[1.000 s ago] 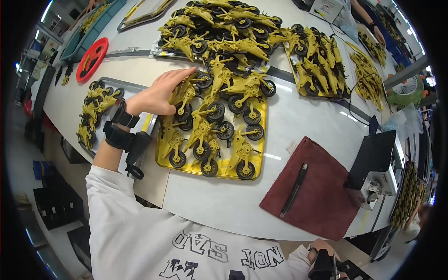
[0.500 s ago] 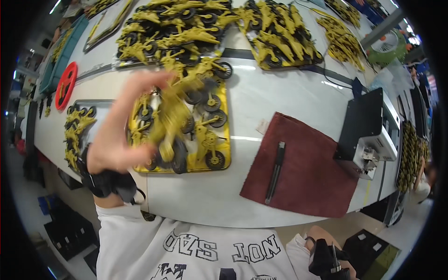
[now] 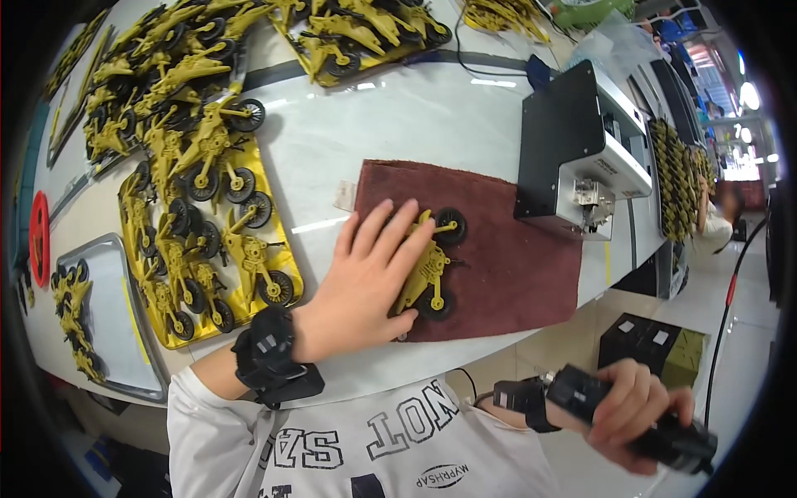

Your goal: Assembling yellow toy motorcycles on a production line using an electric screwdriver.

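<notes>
– Grip, L hand (image 3: pixel 361 278)?
– Closed on item 1: yel. motorbike model (image 3: pixel 425 270), blk wheels, qty 1. Thumb at near end, index finger twd far end, palm over its L side.
– Pos., item 1?
– On its side, on L part of maroon cloth (image 3: pixel 506 274); both wheels to R.
– R hand (image 3: pixel 635 415)?
– Clenched round blk handheld tool (image 3: pixel 687 444), off table's near edge, well apart from item 1. Tool type: can't tell.
– Wrists?
– Blk strapped unit (image 3: pixel 267 349) on L, similar on R.
– Stock, L of cloth?
– Yel. tray (image 3: pixel 251 153), several like models, some overlapping. Farther L: grey metal tray (image 3: pixel 124 332) w/ a few more along its L side. Past that, red round dish (image 3: pixel 39 241), nr pic edge.
– Far side?
– Large heap (image 3: pixel 178 70) of same models behind yel. tray; second heap (image 3: pixel 365 37) to its R.
– R of cloth?
– Blk/silver bench machine (image 3: pixel 560 149), qty 1, just beside cloth's far R corner. Surface: white table (image 3: pixel 398 108).
</notes>
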The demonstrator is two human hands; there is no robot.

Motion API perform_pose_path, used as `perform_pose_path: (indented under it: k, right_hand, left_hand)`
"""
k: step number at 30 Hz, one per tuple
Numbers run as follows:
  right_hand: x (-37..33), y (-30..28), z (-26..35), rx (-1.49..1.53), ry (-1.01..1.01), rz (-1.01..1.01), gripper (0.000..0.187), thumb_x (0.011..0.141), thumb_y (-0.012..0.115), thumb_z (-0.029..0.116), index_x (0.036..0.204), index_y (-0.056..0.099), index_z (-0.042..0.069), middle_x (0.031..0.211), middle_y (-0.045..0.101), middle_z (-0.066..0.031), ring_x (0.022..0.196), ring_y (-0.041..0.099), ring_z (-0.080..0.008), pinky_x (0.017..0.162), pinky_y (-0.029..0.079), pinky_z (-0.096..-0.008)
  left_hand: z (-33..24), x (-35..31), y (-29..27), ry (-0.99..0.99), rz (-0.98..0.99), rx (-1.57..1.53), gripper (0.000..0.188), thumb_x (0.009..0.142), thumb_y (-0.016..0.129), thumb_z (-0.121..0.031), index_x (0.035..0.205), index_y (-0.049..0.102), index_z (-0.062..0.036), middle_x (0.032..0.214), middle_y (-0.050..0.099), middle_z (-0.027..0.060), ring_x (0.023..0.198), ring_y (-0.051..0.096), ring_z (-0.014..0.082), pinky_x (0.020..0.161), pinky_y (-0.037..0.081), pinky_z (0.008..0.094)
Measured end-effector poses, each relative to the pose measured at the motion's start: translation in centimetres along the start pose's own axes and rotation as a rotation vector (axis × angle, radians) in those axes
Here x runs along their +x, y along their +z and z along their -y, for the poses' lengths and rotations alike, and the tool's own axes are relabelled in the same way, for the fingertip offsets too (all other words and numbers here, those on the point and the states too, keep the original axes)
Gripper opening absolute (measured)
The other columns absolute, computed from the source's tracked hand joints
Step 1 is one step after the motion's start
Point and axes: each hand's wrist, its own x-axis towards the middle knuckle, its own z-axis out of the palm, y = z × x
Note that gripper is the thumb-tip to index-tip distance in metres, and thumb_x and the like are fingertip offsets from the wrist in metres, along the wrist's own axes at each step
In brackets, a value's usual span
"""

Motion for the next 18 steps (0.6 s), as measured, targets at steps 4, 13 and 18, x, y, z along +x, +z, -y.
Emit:
perform_pose_path:
  k: [4,13,18]
  right_hand:
    - [0.0,-2.1,1.3,-0.240,0.057,-0.047,0.060,0.084,0.063,0.041,0.120,0.042,-0.003,0.058,0.051,-0.0041,0.040,0.047,-0.0163,0.047,0.042,-0.0289]
    - [7.2,-7.8,-2.8,-0.769,-0.048,-0.429,0.063,0.087,0.049,0.058,0.125,0.044,0.008,0.063,0.054,-0.0063,0.046,0.044,-0.0153,0.050,0.040,-0.0321]
    - [9.6,-7.2,-4.8,-0.832,-0.008,-0.330,0.055,0.090,0.051,0.048,0.125,0.039,0.007,0.060,0.053,-0.0064,0.045,0.048,-0.0163,0.048,0.043,-0.0320]
  left_hand:
    - [0.4,0.1,0.2,0.079,-0.029,-0.136,0.101,0.064,0.078,-0.031,0.145,0.023,-0.0045,0.151,0.019,0.0200,0.140,0.014,0.0402,0.110,0.012,0.0569]
    - [1.3,-0.4,1.6,0.069,-0.021,-0.002,0.094,0.070,0.071,-0.046,0.142,0.030,-0.0006,0.150,0.024,0.0209,0.140,0.018,0.0401,0.110,0.009,0.0562]
    - [1.1,-0.2,1.2,0.122,-0.038,-0.011,0.090,0.069,0.070,-0.047,0.140,0.036,-0.0028,0.149,0.025,0.0212,0.139,0.014,0.0437,0.110,0.009,0.0569]
